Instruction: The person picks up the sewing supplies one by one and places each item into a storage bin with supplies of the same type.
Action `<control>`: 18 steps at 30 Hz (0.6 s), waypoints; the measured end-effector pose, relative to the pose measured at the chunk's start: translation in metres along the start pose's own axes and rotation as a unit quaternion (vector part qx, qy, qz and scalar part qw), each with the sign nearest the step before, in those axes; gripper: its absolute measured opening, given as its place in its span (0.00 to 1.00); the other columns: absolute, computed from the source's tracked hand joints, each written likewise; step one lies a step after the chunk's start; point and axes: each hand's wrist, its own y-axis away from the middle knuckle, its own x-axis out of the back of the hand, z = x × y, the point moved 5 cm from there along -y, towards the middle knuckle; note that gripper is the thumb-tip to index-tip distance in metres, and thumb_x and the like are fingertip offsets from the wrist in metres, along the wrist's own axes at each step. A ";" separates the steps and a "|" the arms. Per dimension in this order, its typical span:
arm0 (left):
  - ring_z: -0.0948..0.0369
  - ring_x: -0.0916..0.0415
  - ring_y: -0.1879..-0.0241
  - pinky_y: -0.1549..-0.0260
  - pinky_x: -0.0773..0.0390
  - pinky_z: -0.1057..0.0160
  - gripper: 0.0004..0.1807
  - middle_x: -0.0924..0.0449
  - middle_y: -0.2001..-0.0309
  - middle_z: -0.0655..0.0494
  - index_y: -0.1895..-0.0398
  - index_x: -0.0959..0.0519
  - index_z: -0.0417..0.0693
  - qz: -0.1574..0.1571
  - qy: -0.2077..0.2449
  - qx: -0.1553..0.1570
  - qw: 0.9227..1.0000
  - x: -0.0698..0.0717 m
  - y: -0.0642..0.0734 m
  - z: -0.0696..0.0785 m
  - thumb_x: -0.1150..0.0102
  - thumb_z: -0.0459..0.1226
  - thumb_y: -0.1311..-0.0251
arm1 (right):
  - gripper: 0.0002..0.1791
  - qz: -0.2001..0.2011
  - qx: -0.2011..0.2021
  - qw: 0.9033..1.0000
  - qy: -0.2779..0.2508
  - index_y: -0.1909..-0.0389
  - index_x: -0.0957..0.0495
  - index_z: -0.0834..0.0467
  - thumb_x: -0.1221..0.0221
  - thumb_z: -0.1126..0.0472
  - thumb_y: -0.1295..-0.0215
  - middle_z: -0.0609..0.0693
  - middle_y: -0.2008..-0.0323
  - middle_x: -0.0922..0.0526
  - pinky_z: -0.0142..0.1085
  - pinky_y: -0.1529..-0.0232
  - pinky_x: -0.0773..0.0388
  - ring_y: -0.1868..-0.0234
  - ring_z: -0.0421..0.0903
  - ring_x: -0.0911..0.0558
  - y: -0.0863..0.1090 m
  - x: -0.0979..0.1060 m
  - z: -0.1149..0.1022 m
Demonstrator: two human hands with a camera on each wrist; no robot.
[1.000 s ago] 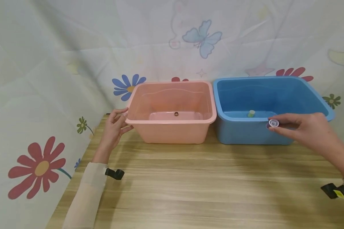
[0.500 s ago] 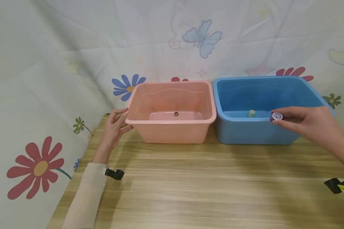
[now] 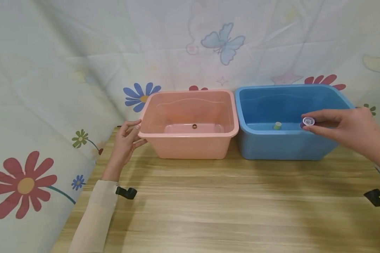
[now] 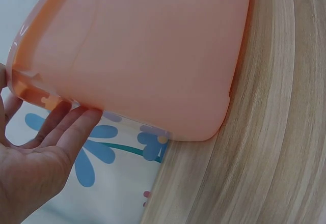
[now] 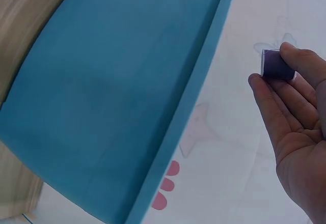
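My right hand [image 3: 342, 128] pinches a small purple cup [image 3: 308, 122] with a white rim between thumb and fingertips, over the open top of the blue tub [image 3: 263, 138]. The right wrist view shows the purple cup [image 5: 276, 64] held at the fingertips beside the tub's outer wall [image 5: 117, 107]. A small green piece [image 3: 277, 125] lies on the blue tub's floor. My left hand [image 3: 126, 140] rests with straight fingers against the left rim corner of the pink tub [image 3: 190, 146]; the left wrist view shows its fingers [image 4: 71, 127] touching under that rim. A small dark ring [image 3: 194, 126] lies inside the pink tub.
Both tubs stand side by side at the back of a wooden table [image 3: 234, 203], against a flower-and-butterfly patterned cloth [image 3: 82, 63] that also hangs along the table's left edge. Black wrist-camera mounts show at my left sleeve [image 3: 126, 192] and at the right edge [image 3: 378, 197].
My right hand has risen and moved back with the purple cup, from in front of the blue tub's near wall to above its opening. The left hand has not moved.
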 end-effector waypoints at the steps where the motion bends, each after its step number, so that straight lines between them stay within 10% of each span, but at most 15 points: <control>1: 0.54 0.14 0.52 0.56 0.13 0.56 0.18 0.29 0.35 0.46 0.38 0.29 0.40 0.000 0.001 0.001 1.000 0.000 0.000 0.000 0.46 0.39 0.24 | 0.20 0.002 0.005 1.000 0.007 0.48 0.14 0.61 0.27 0.59 0.40 0.57 0.64 0.10 0.15 0.75 0.30 0.64 0.57 0.12 -0.001 0.001 0.000; 12: 0.52 0.15 0.50 0.56 0.13 0.56 0.18 0.29 0.36 0.46 0.38 0.29 0.39 0.004 -0.001 -0.003 1.000 0.001 0.000 0.000 0.46 0.39 0.24 | 0.16 -0.004 0.038 0.999 0.039 0.50 0.12 0.57 0.28 0.59 0.39 0.53 0.64 0.10 0.19 0.77 0.29 0.71 0.39 0.14 -0.013 0.013 0.007; 18: 0.53 0.15 0.51 0.57 0.13 0.56 0.17 0.28 0.37 0.47 0.38 0.28 0.40 0.005 -0.001 -0.003 1.000 0.000 0.000 -0.001 0.45 0.39 0.24 | 0.17 -0.010 0.043 0.998 0.051 0.52 0.12 0.59 0.27 0.56 0.40 0.54 0.67 0.10 0.24 0.78 0.27 0.70 0.49 0.14 -0.023 0.019 0.008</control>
